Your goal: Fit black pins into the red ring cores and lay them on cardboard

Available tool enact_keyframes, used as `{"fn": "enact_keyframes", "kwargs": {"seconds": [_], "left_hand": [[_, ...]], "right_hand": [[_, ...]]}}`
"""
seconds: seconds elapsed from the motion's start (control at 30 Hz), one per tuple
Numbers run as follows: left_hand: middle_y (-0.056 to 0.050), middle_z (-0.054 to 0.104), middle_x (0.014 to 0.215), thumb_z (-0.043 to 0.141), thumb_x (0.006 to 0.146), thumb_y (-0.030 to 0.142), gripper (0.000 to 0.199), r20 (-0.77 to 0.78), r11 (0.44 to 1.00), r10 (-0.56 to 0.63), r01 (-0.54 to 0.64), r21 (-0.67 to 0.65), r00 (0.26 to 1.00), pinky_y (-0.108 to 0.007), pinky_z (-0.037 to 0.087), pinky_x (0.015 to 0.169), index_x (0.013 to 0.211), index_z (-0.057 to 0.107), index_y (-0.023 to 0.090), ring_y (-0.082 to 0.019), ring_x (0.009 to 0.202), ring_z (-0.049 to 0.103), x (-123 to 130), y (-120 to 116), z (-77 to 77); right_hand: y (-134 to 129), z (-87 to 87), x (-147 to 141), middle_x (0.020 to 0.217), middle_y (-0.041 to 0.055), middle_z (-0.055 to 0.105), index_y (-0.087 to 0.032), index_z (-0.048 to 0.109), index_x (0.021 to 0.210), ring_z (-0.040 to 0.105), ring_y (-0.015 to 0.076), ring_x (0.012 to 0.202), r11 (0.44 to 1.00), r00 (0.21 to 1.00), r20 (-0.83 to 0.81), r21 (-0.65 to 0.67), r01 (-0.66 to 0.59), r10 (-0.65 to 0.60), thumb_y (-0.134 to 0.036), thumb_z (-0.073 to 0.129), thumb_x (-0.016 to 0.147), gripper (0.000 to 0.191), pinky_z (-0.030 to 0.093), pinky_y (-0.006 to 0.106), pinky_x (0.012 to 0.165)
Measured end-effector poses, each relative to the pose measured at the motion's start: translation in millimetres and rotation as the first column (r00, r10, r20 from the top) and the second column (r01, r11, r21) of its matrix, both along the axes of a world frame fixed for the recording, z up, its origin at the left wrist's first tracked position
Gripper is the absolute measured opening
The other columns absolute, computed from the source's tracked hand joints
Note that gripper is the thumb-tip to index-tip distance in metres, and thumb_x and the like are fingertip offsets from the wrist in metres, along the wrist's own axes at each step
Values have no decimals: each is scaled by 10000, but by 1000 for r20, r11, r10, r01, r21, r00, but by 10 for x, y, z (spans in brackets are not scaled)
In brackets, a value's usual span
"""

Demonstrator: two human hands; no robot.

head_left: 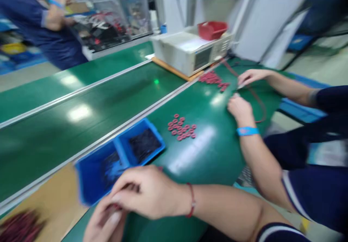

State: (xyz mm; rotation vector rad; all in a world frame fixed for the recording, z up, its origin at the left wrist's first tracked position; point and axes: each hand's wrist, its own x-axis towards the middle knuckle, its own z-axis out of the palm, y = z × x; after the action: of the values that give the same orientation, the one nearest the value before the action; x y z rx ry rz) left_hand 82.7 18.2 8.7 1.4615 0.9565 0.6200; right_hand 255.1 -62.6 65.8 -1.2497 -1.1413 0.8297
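Observation:
At the bottom of the view my right hand (152,193), with a thin red string on its wrist, reaches in from the right with bent fingers pinched together. Its fingertips meet those of my left hand (104,222), which is curled at the lower edge. Between them shows a small dark red piece (115,206), blurred and partly hidden by the fingers. Just beyond my hands are a blue bin (84,178) with dark and blue pieces and a second blue bin (160,140) with black parts. Small red rings (179,127) lie on the green tabletop (174,158).
More red rings (213,79) lie near a white instrument (174,53) carrying a red bin (212,29). At right, a co-worker's hands (240,106) work by a red cord. A dark red bundle (21,225) rests at lower left. Another person stands across the conveyor (103,100).

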Motion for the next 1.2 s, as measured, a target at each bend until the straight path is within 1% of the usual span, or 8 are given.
{"fn": "enact_keyframes", "kwargs": {"seconds": [0.07, 0.13, 0.2, 0.33, 0.43, 0.53, 0.73, 1.2], "left_hand": [[3, 709, 750, 860, 605, 522, 369, 137, 988, -21, 42, -150, 990, -318, 540, 625, 833, 717, 270, -194, 652, 644, 30, -102, 92], [-6, 666, 738, 868, 641, 458, 360, 244, 976, 2, 52, -213, 970, -276, 494, 643, 850, 709, 212, -152, 663, 597, 84, -167, 168], [0, 639, 749, 856, 698, 385, 324, 282, 965, -2, 76, -253, 960, -257, 462, 686, 903, 704, 186, -125, 692, 568, 134, -177, 217], [1, 605, 777, 820, 760, 317, 270, 350, 952, -30, 133, -276, 936, -250, 419, 713, 951, 695, 172, -111, 729, 529, 145, -180, 307], [-11, 602, 809, 804, 772, 314, 259, 382, 945, -62, 177, -274, 922, -257, 402, 700, 947, 683, 167, -119, 748, 510, 115, -204, 386], [-4, 579, 808, 776, 796, 299, 237, 375, 940, -98, 209, -268, 922, -265, 385, 701, 961, 671, 166, -112, 733, 484, 94, -206, 439], [2, 557, 794, 750, 808, 281, 220, 373, 929, -129, 244, -280, 919, -282, 381, 718, 956, 650, 153, -113, 729, 473, 99, -196, 449], [2, 556, 790, 752, 798, 327, 250, 404, 928, -149, 269, -258, 903, -283, 380, 706, 952, 651, 158, -116, 708, 472, 106, -190, 417]], "right_hand": [[-109, 87, 23, 875, 7, 749, -202, 699, 872, 696, 137, 801, 998, 993, -101, -36, 51, -54, -255, 573, 904, 141, 542, 218, 737], [-139, 87, 60, 802, -9, 729, -210, 698, 864, 682, 127, 716, 997, 984, -164, -61, 55, -64, -234, 595, 897, 111, 541, 216, 658], [-116, 34, 91, 765, -18, 723, -222, 701, 856, 684, 120, 712, 992, 985, -147, -97, 77, -91, -222, 634, 888, 74, 540, 205, 655], [-111, -56, 117, 789, -22, 749, -261, 722, 900, 705, 101, 702, 987, 991, -68, -123, 108, -116, -270, 672, 905, 51, 537, 163, 620], [-152, -88, 131, 846, -23, 757, -277, 727, 899, 713, 98, 768, 982, 990, 21, -120, 144, -143, -288, 695, 902, 34, 550, 154, 680], [-162, -122, 147, 888, -25, 759, -278, 721, 884, 707, 101, 840, 982, 988, 48, -107, 153, -148, -298, 710, 895, 26, 555, 160, 760], [-143, -155, 146, 869, -34, 755, -276, 711, 890, 704, 104, 836, 990, 996, -1, -113, 84, -85, -284, 713, 895, 9, 557, 176, 773], [-190, -120, 130, 888, -18, 757, -268, 720, 898, 703, 133, 860, 983, 987, 100, -117, 139, -127, -257, 728, 877, 25, 558, 232, 805]]}}
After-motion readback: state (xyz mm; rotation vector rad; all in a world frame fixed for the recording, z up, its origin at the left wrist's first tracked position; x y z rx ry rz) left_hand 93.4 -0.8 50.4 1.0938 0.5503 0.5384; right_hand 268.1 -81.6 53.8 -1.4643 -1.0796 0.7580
